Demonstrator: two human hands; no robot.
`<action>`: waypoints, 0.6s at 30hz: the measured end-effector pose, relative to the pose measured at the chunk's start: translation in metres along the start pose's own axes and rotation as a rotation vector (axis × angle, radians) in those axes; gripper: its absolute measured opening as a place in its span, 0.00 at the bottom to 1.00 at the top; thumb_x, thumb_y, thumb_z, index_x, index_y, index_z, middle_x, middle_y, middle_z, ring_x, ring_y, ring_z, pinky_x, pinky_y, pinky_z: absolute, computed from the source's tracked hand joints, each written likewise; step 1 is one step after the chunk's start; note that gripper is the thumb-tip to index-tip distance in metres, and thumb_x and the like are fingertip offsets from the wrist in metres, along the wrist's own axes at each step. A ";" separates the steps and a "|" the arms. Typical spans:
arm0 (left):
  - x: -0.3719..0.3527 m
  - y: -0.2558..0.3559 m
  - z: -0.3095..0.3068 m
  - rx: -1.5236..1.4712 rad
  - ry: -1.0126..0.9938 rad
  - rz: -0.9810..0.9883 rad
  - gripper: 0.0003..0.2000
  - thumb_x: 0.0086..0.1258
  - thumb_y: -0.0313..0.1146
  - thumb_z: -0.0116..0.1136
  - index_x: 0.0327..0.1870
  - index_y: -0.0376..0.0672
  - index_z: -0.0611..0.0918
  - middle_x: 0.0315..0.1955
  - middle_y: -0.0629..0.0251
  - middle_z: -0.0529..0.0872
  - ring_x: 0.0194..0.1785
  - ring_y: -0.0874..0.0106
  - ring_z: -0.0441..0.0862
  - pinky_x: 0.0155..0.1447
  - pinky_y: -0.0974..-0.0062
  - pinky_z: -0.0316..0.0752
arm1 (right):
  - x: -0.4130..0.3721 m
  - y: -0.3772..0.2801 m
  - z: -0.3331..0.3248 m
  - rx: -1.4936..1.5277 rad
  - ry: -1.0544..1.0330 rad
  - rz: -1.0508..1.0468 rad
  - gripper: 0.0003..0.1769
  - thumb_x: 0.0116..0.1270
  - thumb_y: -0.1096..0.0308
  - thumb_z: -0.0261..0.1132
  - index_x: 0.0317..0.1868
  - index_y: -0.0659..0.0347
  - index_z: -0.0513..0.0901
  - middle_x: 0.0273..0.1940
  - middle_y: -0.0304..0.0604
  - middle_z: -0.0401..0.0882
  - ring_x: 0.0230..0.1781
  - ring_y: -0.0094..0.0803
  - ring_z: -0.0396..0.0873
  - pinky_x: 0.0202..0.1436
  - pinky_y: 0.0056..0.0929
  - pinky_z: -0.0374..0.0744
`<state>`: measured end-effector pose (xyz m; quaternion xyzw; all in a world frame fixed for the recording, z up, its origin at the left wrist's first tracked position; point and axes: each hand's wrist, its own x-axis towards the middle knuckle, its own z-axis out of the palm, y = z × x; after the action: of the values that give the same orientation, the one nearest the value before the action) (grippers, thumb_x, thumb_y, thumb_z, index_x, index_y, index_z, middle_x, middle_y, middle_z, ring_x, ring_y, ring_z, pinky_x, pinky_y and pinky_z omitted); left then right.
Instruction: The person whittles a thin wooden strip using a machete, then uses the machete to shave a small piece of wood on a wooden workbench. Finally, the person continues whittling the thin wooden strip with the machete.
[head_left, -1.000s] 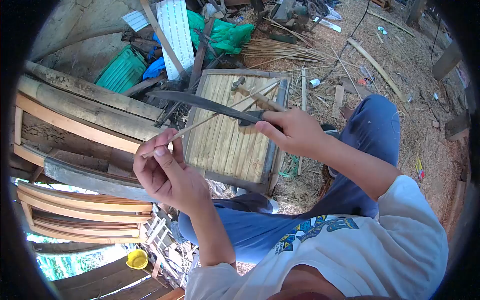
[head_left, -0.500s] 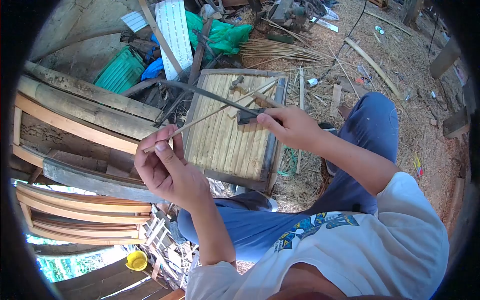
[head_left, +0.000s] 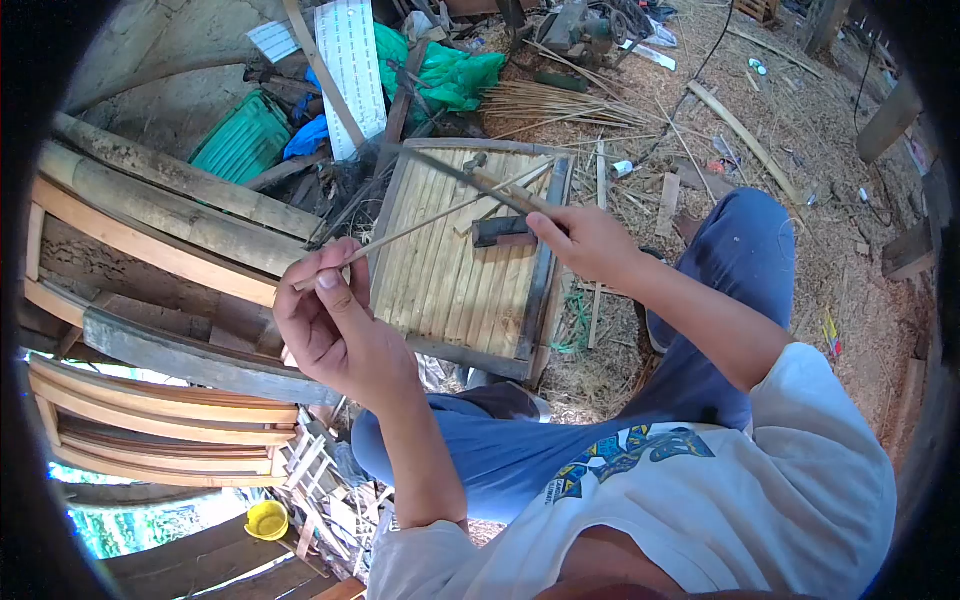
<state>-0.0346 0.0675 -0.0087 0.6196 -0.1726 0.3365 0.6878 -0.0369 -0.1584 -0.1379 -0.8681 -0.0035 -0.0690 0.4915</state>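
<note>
A thin wooden strip (head_left: pixel 420 226) is slanting above the slatted table (head_left: pixel 435 295), its far end blending into pale sticks (head_left: pixel 533 178), so its limit is hard to tell. The left hand (head_left: pixel 345 335) is pinching the near end between thumb and fingertips, other fingers curling. The right hand (head_left: pixel 590 243) is closing around the handle of a long knife (head_left: pixel 450 172), mostly hiding that handle; the tip is blurring over dark clutter (head_left: pixel 347 205). Farther out, a green ridged container (head_left: pixel 240 138) is leaning, contents not showing; a yellow bucket (head_left: pixel 267 520) is sitting lower left, its contents too small to tell.
</note>
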 end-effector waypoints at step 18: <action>-0.006 0.004 0.005 0.044 -0.002 -0.013 0.07 0.85 0.24 0.47 0.57 0.34 0.75 0.48 0.57 0.87 0.56 0.67 0.87 0.62 0.71 0.85 | -0.027 -0.082 -0.017 0.173 -0.172 -0.207 0.24 0.80 0.48 0.58 0.40 0.61 0.87 0.28 0.55 0.83 0.30 0.57 0.83 0.37 0.49 0.78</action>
<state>-0.0402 0.0610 -0.0087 0.6361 -0.1618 0.3350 0.6760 -0.0720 -0.1293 -0.0628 -0.8203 -0.1412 -0.0440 0.5525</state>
